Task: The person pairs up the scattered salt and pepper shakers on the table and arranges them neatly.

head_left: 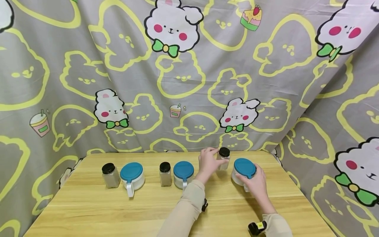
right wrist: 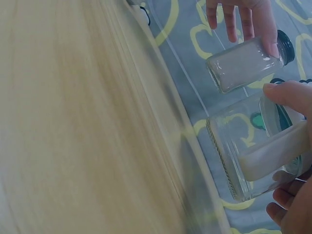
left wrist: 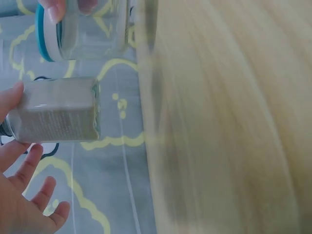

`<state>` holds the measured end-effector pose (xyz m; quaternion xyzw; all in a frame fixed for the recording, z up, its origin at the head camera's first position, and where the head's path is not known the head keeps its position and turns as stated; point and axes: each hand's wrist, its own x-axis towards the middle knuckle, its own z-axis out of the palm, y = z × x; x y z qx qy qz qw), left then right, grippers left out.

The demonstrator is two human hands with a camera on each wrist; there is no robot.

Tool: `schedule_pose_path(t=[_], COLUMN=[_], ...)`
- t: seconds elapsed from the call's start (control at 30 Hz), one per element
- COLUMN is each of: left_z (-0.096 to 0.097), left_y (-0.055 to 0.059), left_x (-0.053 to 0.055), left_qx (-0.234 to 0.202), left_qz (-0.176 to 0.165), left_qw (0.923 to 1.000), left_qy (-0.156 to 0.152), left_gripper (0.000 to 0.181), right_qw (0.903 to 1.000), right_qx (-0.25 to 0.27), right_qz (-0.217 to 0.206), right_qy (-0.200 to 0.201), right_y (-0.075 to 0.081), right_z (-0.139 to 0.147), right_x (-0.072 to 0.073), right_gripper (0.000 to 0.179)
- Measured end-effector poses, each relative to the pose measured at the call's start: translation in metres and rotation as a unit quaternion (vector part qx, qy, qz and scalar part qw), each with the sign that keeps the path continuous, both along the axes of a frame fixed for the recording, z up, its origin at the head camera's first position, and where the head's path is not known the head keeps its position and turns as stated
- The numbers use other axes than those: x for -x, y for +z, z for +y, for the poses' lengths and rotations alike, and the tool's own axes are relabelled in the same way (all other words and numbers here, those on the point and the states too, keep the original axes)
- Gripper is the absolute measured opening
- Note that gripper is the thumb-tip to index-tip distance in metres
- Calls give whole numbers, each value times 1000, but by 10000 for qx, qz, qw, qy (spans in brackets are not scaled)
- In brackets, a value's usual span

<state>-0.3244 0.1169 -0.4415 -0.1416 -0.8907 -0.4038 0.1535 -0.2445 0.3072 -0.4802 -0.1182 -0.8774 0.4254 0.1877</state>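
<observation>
My left hand [head_left: 208, 162] pinches a small square glass jar [head_left: 224, 164] with a black lid between thumb and fingers. In the left wrist view, greyish contents fill much of this jar [left wrist: 58, 109], and its base is apart from the tabletop. To its right, my right hand [head_left: 257, 184] grips a wider glass canister [head_left: 244, 167] with a blue lid and a white handle. The right wrist view shows the canister [right wrist: 229, 146] tilted in that view, thumb at the lid's rim and fingers beneath. Its clear walls show the handle through them.
Further left on the wooden table [head_left: 118, 214] stand a black-lidded jar [head_left: 165, 177] beside a blue-lidded canister [head_left: 183, 170], partly behind my left sleeve. Another black-lidded jar [head_left: 111, 177] and blue-lidded canister [head_left: 132, 172] stand at far left. A patterned curtain [head_left: 189, 82] hangs behind the table.
</observation>
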Motion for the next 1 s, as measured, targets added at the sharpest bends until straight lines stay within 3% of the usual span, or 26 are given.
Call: schedule_pose_path(t=[0.67, 1.0], left_z=[-12, -15], left_y=[-9, -12], left_x=[-15, -19], left_qx=[-114, -145], left_qz=[-39, -341], left_qw=[9995, 9981], left_qy=[-306, -483], left_gripper=[64, 66], right_qw=[10000, 10000], right_qx=[39, 52], right_qz=[-28, 38], right_qy=[7, -18], right_y=[1, 2], right_z=[-1, -3], right_x=[0, 1], right_gripper=[98, 98])
